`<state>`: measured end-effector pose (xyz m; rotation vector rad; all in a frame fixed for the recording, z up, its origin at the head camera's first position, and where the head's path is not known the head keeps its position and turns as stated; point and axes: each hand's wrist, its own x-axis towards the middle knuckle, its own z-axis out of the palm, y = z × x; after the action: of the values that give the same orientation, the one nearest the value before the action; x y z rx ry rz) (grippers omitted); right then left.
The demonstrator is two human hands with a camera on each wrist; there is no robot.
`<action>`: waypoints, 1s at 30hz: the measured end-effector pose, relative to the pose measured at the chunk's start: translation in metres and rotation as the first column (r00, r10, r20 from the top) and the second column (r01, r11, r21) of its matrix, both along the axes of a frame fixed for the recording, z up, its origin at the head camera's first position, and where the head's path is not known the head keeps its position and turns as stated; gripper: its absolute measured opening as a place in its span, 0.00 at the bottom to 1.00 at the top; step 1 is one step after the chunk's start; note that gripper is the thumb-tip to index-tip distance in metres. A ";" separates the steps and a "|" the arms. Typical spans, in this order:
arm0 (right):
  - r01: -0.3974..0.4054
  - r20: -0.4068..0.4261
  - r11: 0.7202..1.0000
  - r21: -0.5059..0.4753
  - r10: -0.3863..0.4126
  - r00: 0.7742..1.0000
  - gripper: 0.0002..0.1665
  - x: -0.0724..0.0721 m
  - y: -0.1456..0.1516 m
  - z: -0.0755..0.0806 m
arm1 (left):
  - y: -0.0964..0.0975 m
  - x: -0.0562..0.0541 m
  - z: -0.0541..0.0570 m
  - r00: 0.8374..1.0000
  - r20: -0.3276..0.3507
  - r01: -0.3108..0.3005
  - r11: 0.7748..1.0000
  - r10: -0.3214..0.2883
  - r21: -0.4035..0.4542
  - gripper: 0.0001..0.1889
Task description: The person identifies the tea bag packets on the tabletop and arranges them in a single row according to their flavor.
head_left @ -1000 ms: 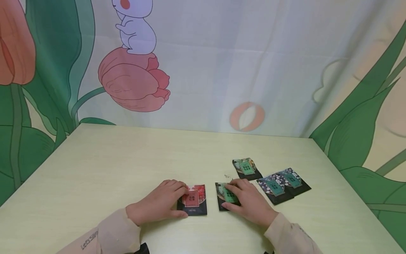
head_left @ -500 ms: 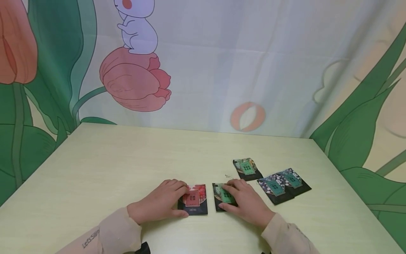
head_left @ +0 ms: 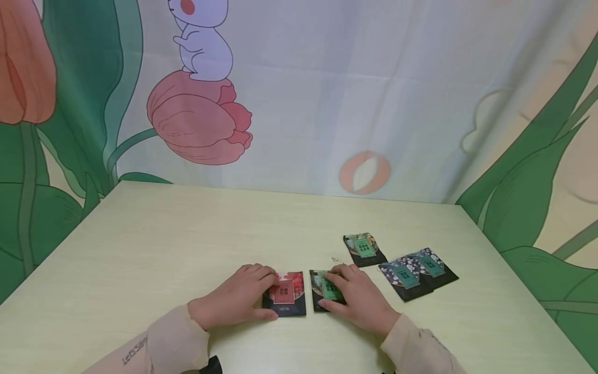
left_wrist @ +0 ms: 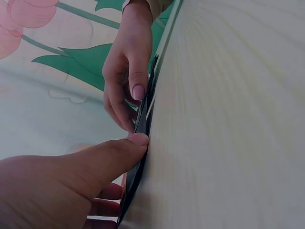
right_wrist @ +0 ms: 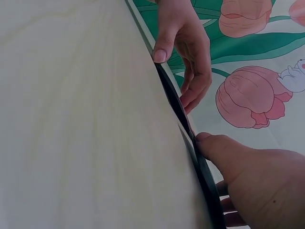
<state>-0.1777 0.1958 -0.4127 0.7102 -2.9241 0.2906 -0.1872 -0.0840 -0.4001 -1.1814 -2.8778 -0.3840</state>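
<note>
Two flat sachets lie side by side near the front of the table, a narrow gap between them. The left one is a red and black sachet (head_left: 289, 298); my left hand (head_left: 238, 297) rests on its left side, fingertips on the upper part and thumb by the lower edge. On the green and black sachet (head_left: 330, 290), my right hand (head_left: 362, 300) presses with fingertips and thumb, covering its right side. From the left wrist, the left thumb (left_wrist: 138, 139) shows at the dark sachet edge. In the right wrist view, the right thumb (right_wrist: 204, 138) touches a sachet's edge.
Behind the right hand lies another green and black sachet (head_left: 363, 248). To the right, two overlapping sachets with a white blossom print (head_left: 406, 276) lie at a slant. The pale wooden table (head_left: 187, 228) ends at a printed curtain (head_left: 289, 104).
My right hand has slid the green and black sachet left, narrowing the gap to the red one. The left hand and the red sachet have hardly moved.
</note>
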 end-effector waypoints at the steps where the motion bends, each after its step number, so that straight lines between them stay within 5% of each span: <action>1: -0.001 -0.001 1.000 -0.001 0.001 1.000 0.36 0.000 -0.001 0.000 | 0.000 0.000 0.000 1.000 -0.003 0.001 1.000 -0.001 0.001 0.30; 30: -0.024 -0.029 1.000 0.010 0.024 0.999 0.37 0.004 -0.011 0.001 | 0.000 -0.003 -0.004 1.000 -0.011 0.005 1.000 -0.005 -0.006 0.31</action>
<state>-0.1733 0.1851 -0.4118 0.7447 -2.8934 0.2665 -0.1897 -0.0843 -0.4043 -1.1873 -2.8693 -0.3681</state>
